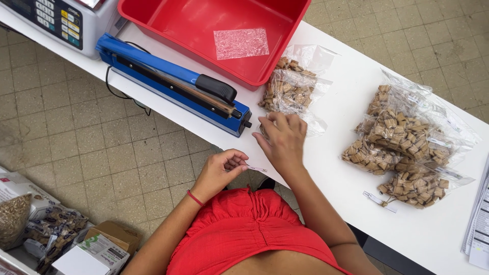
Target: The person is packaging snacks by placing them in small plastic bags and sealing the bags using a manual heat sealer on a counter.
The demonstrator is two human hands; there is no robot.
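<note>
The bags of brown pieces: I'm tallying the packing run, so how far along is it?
Looks done: a heap of filled bags at the table's right. In hand: the left hand pinches a small label strip; the right hand rests on a bag beside the blue heat sealer. Seemingly left: those few bags there.

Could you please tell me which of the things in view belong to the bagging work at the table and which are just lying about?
In use:
left hand pinching a small label strip
right hand on a clear bag of brown pieces
blue heat sealer
filled bags
red tray

Lying about:
scale
boxes and packets on the floor
papers
</note>
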